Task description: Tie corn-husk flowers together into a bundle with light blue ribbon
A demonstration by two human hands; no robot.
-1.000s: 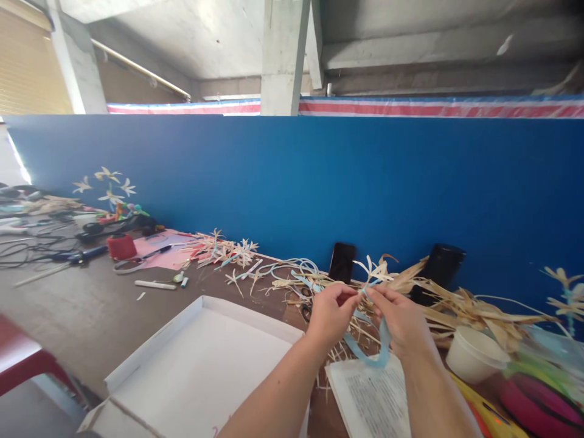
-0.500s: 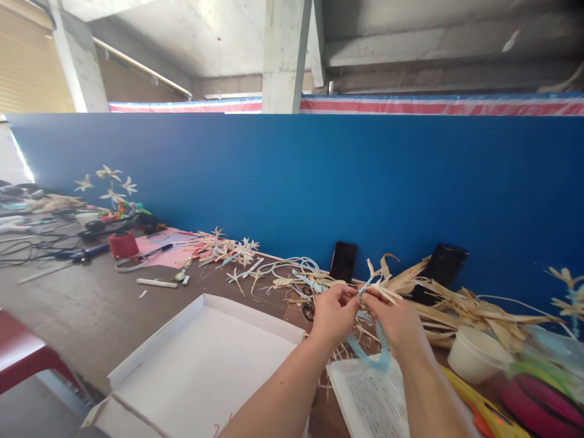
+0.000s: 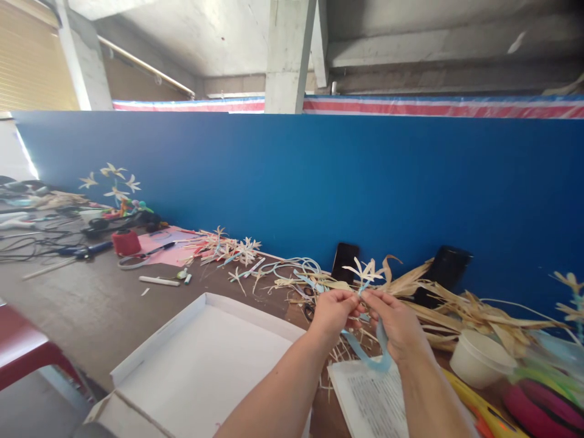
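A pale straw-coloured handmade flower (image 3: pixel 365 269) stands upright above my fingertips, its thin stem wrapped in light blue tape. My left hand (image 3: pixel 335 313) pinches the stem just under the petals from the left. Fingertip to fingertip with it, my right hand (image 3: pixel 395 322) pinches the same stem from the right. A light blue tape strip (image 3: pixel 371 363) hangs in a loop below the hands, its upper end running up into my right hand. The fingers hide the lower stem. Beneath the loop lies a printed white packet (image 3: pixel 369 395).
An open white box (image 3: pixel 219 359) sits left of my arms. Dried husks (image 3: pixel 479 316), a white cup (image 3: pixel 482 359) and a yellow tool (image 3: pixel 479 407) are on the right. Behind, a dark phone (image 3: pixel 345 261) leans on the blue partition (image 3: pixel 296 182). More flowers (image 3: pixel 237 249) lie left.
The flower has turned from tilting right, partly hidden by my right hand, to upright with its petals spread. Both hands still pinch the stem; the view has shifted slightly.
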